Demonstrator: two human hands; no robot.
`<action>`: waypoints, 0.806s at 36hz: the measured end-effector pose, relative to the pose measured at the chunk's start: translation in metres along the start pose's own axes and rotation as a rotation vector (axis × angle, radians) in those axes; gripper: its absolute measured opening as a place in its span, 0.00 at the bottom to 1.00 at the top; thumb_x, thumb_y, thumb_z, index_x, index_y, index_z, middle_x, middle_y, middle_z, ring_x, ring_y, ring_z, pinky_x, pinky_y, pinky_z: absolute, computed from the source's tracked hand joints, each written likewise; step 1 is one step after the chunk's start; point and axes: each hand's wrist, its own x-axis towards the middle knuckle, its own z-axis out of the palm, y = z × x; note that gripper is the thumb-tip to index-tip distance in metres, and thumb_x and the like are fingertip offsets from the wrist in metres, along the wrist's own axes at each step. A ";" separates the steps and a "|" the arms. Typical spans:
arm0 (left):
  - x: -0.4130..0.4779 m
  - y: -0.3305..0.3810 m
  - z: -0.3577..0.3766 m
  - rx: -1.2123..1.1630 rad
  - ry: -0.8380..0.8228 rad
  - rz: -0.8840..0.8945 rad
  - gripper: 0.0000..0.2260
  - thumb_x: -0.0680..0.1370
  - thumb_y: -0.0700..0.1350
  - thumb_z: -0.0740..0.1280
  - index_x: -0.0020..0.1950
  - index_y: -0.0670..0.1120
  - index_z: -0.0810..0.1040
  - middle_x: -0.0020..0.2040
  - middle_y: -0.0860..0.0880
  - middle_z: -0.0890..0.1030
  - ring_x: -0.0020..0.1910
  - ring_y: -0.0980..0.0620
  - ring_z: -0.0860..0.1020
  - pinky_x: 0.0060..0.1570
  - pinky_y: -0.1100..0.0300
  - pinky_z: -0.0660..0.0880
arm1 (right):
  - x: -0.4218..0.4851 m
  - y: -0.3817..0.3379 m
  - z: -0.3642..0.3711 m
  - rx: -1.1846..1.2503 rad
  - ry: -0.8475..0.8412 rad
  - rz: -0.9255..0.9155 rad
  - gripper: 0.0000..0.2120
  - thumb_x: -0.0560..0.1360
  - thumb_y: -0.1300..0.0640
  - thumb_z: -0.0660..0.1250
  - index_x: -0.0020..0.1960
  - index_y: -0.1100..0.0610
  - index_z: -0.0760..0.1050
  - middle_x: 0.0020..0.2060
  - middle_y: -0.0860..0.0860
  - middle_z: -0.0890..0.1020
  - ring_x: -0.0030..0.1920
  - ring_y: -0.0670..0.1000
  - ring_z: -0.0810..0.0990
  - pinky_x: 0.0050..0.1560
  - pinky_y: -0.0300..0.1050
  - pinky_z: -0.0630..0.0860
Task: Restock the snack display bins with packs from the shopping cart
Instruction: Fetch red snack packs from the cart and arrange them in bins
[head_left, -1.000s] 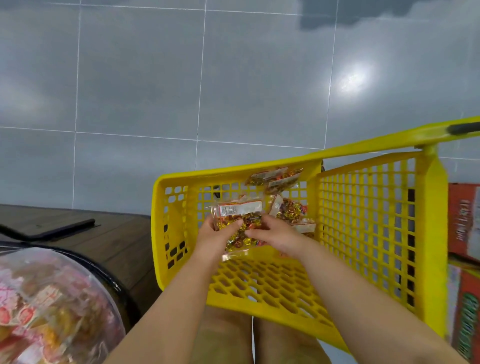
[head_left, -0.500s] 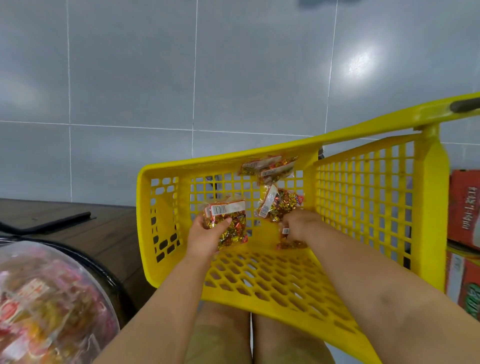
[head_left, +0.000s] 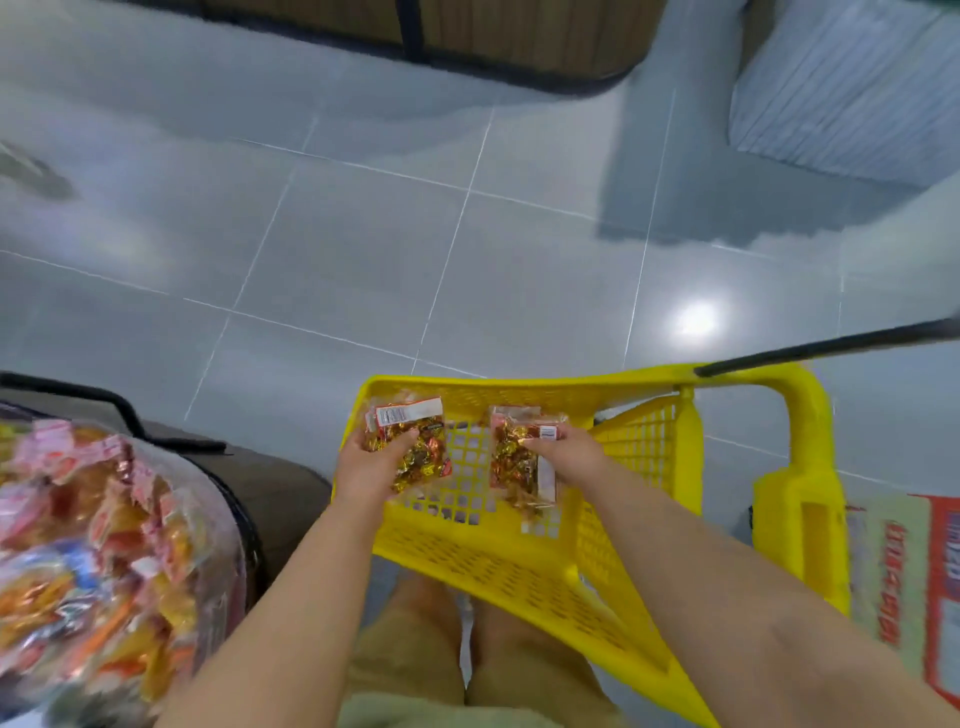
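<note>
A yellow plastic shopping cart (head_left: 524, 551) stands in front of me with its mesh basket open. My left hand (head_left: 370, 467) grips a clear pack of gold and red wrapped candies (head_left: 415, 441) with a white label, held above the basket's left side. My right hand (head_left: 563, 457) grips a second candy pack (head_left: 514, 457), perhaps more than one, over the basket's middle. At the left, a round clear display bin (head_left: 104, 551) is filled with several colourful snack packs.
The bin sits on a dark wooden stand (head_left: 270, 478) with a black rim. Printed cardboard boxes (head_left: 909, 587) stand to the right of the cart. The cart's black handle (head_left: 831, 343) sticks out to the right. Grey tiled floor (head_left: 415, 234) lies ahead.
Both hands have lifted, each with a candy pack, from the bottom of the basket to its rim. My view has tipped up and shows more floor.
</note>
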 end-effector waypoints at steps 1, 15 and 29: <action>-0.008 0.006 -0.007 -0.045 0.020 -0.002 0.20 0.73 0.42 0.74 0.64 0.47 0.76 0.57 0.45 0.81 0.55 0.45 0.80 0.51 0.48 0.78 | -0.007 -0.013 0.001 -0.001 -0.030 -0.004 0.14 0.72 0.64 0.71 0.57 0.61 0.78 0.53 0.60 0.81 0.54 0.58 0.80 0.57 0.53 0.76; -0.075 0.029 -0.161 -0.288 0.246 0.143 0.14 0.71 0.42 0.76 0.52 0.50 0.75 0.48 0.50 0.78 0.39 0.57 0.75 0.36 0.63 0.73 | -0.111 -0.125 0.137 0.255 -0.228 -0.114 0.02 0.73 0.65 0.68 0.43 0.61 0.75 0.38 0.59 0.77 0.37 0.56 0.76 0.50 0.53 0.75; -0.133 -0.049 -0.400 -0.371 0.553 0.175 0.43 0.68 0.53 0.77 0.77 0.45 0.59 0.76 0.45 0.63 0.71 0.41 0.66 0.63 0.42 0.67 | -0.227 -0.113 0.354 0.349 -0.669 -0.119 0.15 0.78 0.60 0.62 0.62 0.64 0.74 0.58 0.61 0.80 0.54 0.60 0.80 0.51 0.54 0.79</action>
